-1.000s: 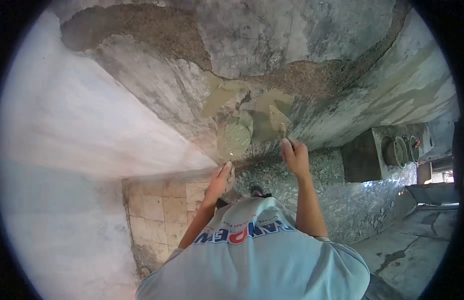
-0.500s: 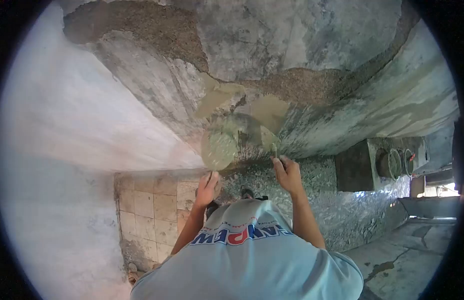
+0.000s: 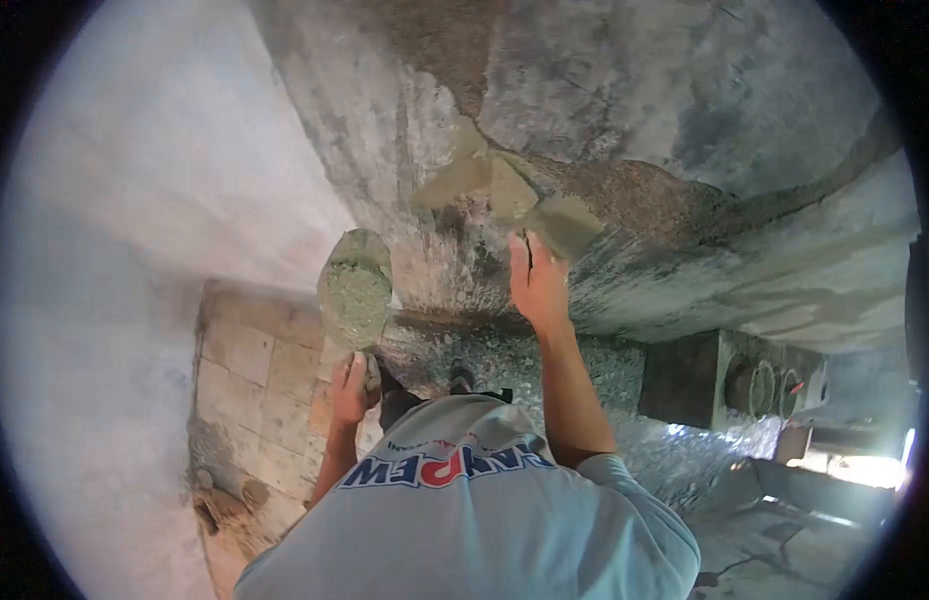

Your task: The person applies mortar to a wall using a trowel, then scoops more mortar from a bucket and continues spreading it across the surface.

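Observation:
My left hand (image 3: 354, 385) is closed on the near edge of a rounded mortar board (image 3: 329, 312), which carries a heap of wet grey-green mortar (image 3: 359, 285). The board is held out beside the pale wall, tilted, apart from the patched area. My right hand (image 3: 539, 285) is wrapped round the handle of a trowel. The trowel's pointed blade (image 3: 511, 190) lies at the wall, over the wet mortar patches. One smooth patch (image 3: 569, 225) sits to its right, and another patch (image 3: 454, 182) to its left. Fingers mostly hide the handle.
A rough unplastered strip (image 3: 644, 195) crosses the grey wall (image 3: 614, 90). A smooth white wall (image 3: 184, 150) stands at left. Below are floor tiles (image 3: 244, 370) and rubble-strewn ground (image 3: 614, 375). Buckets (image 3: 762, 387) sit by a dark block (image 3: 679, 380) at right.
My right hand has moved up to the wall patches with the trowel. My left hand has drawn the mortar board left and away from the trowel. The camera view has shifted.

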`<state>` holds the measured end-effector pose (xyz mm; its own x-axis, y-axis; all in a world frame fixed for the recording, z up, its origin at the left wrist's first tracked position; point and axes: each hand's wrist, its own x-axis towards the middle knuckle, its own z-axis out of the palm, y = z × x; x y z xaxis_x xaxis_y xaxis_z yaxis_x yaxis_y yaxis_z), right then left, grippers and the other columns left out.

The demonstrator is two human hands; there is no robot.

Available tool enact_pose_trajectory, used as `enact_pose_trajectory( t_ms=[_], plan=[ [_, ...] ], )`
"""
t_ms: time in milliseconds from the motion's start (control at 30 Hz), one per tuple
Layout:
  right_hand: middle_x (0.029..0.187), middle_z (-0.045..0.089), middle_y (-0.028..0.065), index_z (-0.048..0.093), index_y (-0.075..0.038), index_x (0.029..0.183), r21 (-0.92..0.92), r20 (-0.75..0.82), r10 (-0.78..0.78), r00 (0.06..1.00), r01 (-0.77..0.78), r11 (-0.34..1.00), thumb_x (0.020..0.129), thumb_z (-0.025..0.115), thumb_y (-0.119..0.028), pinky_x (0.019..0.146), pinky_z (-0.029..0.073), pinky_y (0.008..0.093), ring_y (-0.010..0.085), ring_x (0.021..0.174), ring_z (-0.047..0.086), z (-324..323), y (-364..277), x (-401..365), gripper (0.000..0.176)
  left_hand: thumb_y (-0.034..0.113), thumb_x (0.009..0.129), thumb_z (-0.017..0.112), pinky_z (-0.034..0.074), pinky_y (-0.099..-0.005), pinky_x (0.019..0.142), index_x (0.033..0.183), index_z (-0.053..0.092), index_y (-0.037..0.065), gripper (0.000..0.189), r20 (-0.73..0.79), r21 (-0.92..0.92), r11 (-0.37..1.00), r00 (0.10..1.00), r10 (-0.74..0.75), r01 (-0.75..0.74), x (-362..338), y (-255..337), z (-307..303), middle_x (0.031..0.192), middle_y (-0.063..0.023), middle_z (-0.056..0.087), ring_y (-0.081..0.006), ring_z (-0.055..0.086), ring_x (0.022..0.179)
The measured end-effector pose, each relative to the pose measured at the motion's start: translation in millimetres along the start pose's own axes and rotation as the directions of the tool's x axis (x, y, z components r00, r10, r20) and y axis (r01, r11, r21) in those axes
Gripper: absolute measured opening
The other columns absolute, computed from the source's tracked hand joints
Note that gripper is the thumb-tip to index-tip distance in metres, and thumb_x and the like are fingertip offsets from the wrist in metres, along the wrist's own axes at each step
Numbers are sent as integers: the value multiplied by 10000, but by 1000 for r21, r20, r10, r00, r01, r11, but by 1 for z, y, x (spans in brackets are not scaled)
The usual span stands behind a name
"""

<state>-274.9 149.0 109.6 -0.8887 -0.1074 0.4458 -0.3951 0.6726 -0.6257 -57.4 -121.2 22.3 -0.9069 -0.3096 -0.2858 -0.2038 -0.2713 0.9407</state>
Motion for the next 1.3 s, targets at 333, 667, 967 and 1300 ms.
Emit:
enact_pose_trajectory(
  t_ms=[333, 667, 967, 1300],
  plan=[
    [997, 715, 313, 657, 87, 1226, -31, -60, 67, 996, -69, 997, 1059, 496, -344, 803, 565, 519, 458, 877, 708, 42, 26, -12, 490, 405, 1059, 501, 273, -261, 371, 831, 487, 86, 392, -37, -71, 994, 996, -85, 83, -20, 13, -6, 570, 24, 415, -82, 362, 401],
    [1074, 701, 302, 679, 56, 1180, -10, -81, -30, 996, 29, 1000, 1050, 534, -310, 838, 536, 529, 474, 943, 678, 26, 3, -24, 415, 452, 1065, 475, 273, -259, 364, 869, 501, 106, 399, -24, -188, 977, 994, -110, 103, -22, -4, -20, 585, 22, 419, -82, 365, 409],
    [1126, 690, 312, 654, 42, 1267, -105, 3, 150, 989, -149, 983, 1054, 500, -386, 915, 513, 541, 487, 1014, 661, 43, 20, -11, 503, 456, 1073, 458, 284, -251, 369, 826, 516, 107, 432, 56, -131, 986, 994, -95, 101, -4, 10, -1, 585, 24, 448, -80, 375, 403],
    [1089, 703, 292, 598, 94, 1253, 211, 70, 159, 985, -170, 963, 1055, 505, -311, 847, 532, 503, 445, 960, 685, 38, 20, -52, 460, 433, 1070, 468, 301, -246, 387, 894, 571, 79, 408, 64, -103, 994, 997, -36, 43, -4, 3, 0, 623, 16, 506, -78, 419, 434]
  ],
)
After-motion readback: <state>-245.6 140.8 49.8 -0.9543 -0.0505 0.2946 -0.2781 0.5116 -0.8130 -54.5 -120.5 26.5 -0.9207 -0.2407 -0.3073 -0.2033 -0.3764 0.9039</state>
